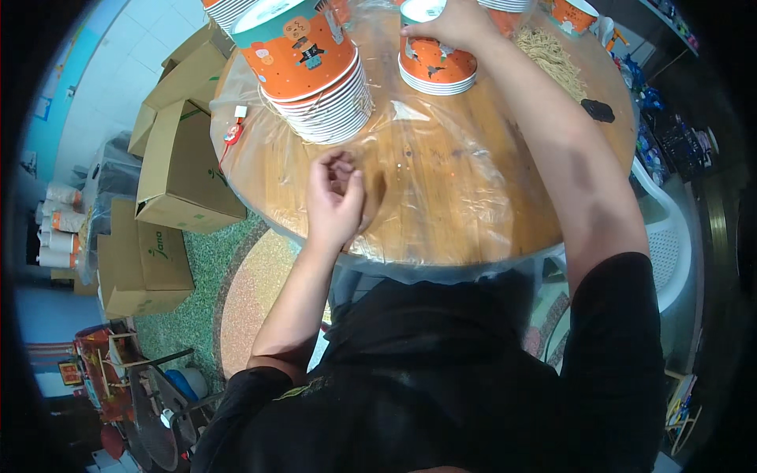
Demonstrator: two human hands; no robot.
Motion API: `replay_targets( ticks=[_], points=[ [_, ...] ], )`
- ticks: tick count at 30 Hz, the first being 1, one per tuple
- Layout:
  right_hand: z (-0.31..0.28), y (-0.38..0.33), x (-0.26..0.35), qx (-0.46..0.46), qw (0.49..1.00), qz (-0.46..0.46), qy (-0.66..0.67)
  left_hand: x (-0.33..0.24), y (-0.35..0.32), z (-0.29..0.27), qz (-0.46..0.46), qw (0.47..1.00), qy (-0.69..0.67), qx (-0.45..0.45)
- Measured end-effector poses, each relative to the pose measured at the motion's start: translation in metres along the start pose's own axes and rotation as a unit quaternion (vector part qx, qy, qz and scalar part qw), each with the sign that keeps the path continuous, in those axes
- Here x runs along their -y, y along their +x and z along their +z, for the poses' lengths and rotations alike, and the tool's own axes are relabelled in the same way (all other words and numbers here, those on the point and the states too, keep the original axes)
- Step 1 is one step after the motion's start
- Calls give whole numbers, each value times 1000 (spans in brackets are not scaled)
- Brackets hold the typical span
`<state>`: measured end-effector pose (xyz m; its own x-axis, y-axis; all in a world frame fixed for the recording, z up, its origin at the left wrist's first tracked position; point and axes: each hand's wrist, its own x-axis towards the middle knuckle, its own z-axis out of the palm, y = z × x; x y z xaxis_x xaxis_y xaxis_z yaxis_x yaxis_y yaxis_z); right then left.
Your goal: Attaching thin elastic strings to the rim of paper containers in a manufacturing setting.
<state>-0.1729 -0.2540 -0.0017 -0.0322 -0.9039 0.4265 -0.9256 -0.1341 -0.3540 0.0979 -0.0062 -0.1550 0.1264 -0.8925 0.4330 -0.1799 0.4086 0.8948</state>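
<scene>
My right hand (461, 27) reaches to the far side of the table and grips an orange paper bucket (434, 59) with a teal rim near its top. The thumb lies on its near left side; some fingers are hidden behind it. Several white rims of nested buckets show beneath it. My left hand (337, 201) rests near the table's front with its fingers curled loosely inward and nothing visible in them. Just beyond it stands a taller stack of nested paper buckets (303, 59), orange with printed figures, with thin tan cords around the lower rims.
Clear plastic film covers the round wooden table (426, 197). A heap of tan cords (552, 59) and a black object (598, 110) lie at the right. More buckets (574, 16) stand at the back. Cardboard boxes (185, 169) sit left; a white chair (666, 244) is at right.
</scene>
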Motion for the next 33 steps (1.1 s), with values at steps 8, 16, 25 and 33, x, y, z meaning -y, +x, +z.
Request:
replay_targets(
  ticks=[8, 16, 25, 33],
  points=[
    [-47, -9, 27, -48, 998, 20, 25, -37, 6, 6, 55, 963, 234, 125],
    [-79, -26, 37, 35, 994, 16, 103, -44, 13, 5, 33, 946, 265, 182],
    [-81, -37, 39, 12, 993, 19, 112, -48, 71, 62, 242, 891, 330, 195],
    [-81, -45, 37, -24, 993, 22, 110, -26, 90, 84, 210, 882, 378, 185]
  ],
)
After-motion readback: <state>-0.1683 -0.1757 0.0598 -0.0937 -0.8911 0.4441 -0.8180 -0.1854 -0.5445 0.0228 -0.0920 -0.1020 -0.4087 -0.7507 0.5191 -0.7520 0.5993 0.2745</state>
